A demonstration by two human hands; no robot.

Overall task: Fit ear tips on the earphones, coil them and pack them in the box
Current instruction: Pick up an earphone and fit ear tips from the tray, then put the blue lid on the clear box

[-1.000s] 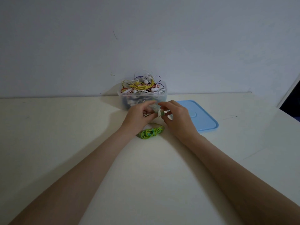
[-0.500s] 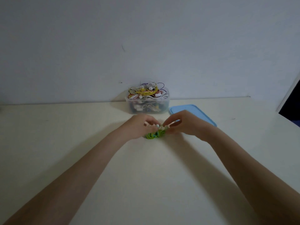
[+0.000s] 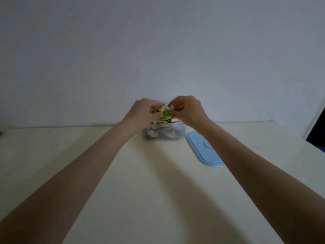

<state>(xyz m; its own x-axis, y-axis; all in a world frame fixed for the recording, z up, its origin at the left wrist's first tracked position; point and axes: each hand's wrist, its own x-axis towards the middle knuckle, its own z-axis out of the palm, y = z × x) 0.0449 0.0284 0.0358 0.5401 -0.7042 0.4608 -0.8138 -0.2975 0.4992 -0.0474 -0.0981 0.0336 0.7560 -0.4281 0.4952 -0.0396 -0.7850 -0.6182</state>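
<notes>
Table [image 3: 158, 191] carries clear box [image 3: 181, 133] of earphones, lid [image 3: 202, 148] beside. Left hand [image 3: 140, 111] and right hand [image 3: 188, 108] pinch green earphones [image 3: 165, 112] above box. Judged: packing step; lowering in remains.

Both hands, left hand [image 3: 140, 112] and right hand [image 3: 189, 110], hovering close together over the open box [image 3: 164, 132], crowding its mouth, blue lid [image 3: 204, 148] lying just right of it, wall [image 3: 158, 50] closing in behind, table [image 3: 149, 191] lying bare between the forearms.
</notes>
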